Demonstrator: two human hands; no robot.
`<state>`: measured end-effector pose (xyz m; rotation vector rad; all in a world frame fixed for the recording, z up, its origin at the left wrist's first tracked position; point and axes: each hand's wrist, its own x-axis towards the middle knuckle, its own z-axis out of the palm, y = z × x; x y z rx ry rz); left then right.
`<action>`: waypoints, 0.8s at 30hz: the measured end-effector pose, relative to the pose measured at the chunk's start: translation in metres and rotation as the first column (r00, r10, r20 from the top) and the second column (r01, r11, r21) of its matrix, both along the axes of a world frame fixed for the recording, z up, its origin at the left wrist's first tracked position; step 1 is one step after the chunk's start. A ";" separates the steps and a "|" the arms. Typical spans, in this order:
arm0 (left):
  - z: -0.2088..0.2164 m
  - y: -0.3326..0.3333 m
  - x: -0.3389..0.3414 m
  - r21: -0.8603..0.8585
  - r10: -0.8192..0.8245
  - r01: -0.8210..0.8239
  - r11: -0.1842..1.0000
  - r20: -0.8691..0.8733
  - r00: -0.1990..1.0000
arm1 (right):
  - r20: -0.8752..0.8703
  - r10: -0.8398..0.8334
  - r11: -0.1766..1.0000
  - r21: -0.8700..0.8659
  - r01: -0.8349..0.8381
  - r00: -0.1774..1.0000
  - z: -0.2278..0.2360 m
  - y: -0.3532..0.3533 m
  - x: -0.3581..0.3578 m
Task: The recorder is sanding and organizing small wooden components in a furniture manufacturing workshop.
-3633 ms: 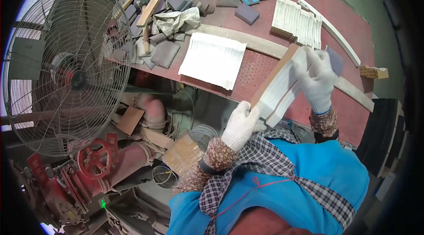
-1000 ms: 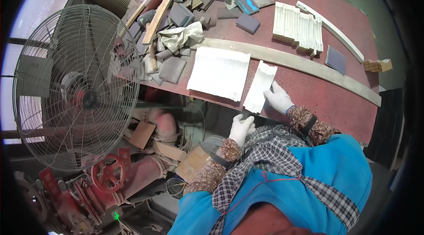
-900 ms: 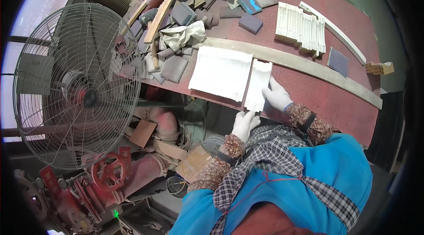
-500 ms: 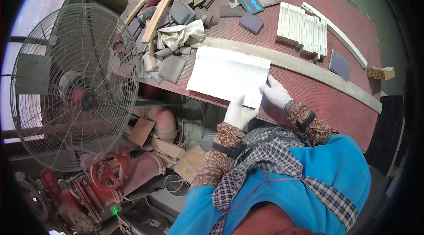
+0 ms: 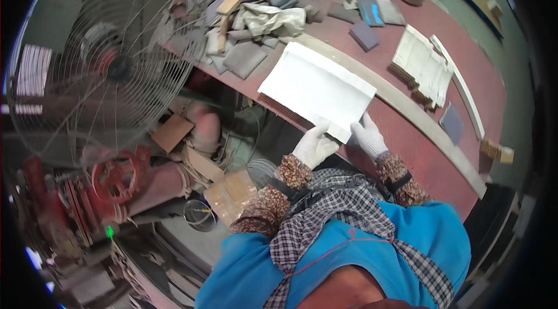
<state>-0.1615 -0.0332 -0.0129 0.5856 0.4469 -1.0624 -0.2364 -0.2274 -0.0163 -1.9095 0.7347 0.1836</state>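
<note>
The narrow group of white strips has met the larger row.
They now lie as one block on the near edge of the red table, so the gap is closed; my left hand touches the near corner, my right hand the right end, fingers partly spread, though I can't tell whether they grip.

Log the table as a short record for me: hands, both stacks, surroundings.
Left hand: gloved, fingers at near edge of closer white strips
Right hand: gloved, fingers at their right edge
Closer strips: side by side on red table
Farther white strips: beyond long bar
Table's far left: crumpled cloth
Left of table: fan
</note>
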 end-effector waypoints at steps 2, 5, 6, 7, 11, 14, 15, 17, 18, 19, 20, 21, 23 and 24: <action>-0.004 0.017 0.003 0.076 0.030 -0.024 0.997 -0.068 0.997 | -0.020 -0.123 0.948 0.294 0.123 0.992 -0.006 -0.006 -0.007; -0.009 0.037 0.007 0.261 0.103 -0.127 0.957 0.104 0.989 | -0.062 -0.241 0.882 0.402 0.246 0.968 -0.016 -0.021 -0.016; -0.010 0.039 0.013 0.300 0.126 -0.167 0.939 0.151 0.981 | -0.066 -0.236 0.881 0.407 0.242 0.970 -0.018 -0.027 -0.017; -0.010 0.039 0.021 0.323 0.143 -0.193 0.926 0.173 0.974 | -0.064 -0.248 0.875 0.413 0.252 0.967 -0.019 -0.032 -0.016; -0.008 0.009 0.043 0.232 0.108 -0.186 0.955 0.312 0.944 | -0.051 -0.208 0.913 0.349 0.212 0.977 -0.019 -0.036 -0.011; -0.011 0.013 0.045 0.441 -0.072 -0.137 0.887 0.426 0.902 | -0.038 -0.148 0.901 0.406 0.150 0.988 -0.019 -0.032 -0.007; -0.014 0.016 0.048 0.434 0.059 -0.163 0.886 0.244 0.968 | -0.041 -0.151 0.911 0.381 0.155 0.988 -0.020 -0.030 -0.007; -0.022 0.033 0.063 0.463 0.180 -0.382 0.800 0.422 0.888 | -0.057 -0.170 0.929 0.323 0.179 0.984 -0.021 -0.027 -0.010; -0.027 0.043 0.077 0.383 0.208 -0.484 0.787 0.574 0.792 | -0.060 -0.166 0.928 0.328 0.177 0.984 -0.021 -0.025 -0.012; -0.032 0.054 0.092 0.241 0.250 -0.559 0.793 0.708 0.660 | -0.058 -0.184 0.929 0.316 0.193 0.981 -0.022 -0.024 -0.015; -0.036 0.057 0.102 0.277 0.312 -0.625 0.730 0.679 0.665 | -0.069 -0.198 0.928 0.307 0.210 0.978 -0.022 -0.022 -0.017; -0.038 0.056 0.118 0.422 0.226 -0.634 0.649 0.688 0.689 | -0.049 -0.203 0.931 0.300 0.208 0.978 -0.022 -0.021 -0.019; -0.040 0.047 0.137 0.474 0.194 -0.615 0.630 0.671 0.716 | -0.023 -0.200 0.933 0.299 0.198 0.979 -0.022 -0.018 -0.021; -0.039 0.040 0.142 0.498 0.186 -0.614 0.612 0.664 0.724 | -0.023 -0.205 0.936 0.287 0.202 0.979 -0.021 -0.018 -0.021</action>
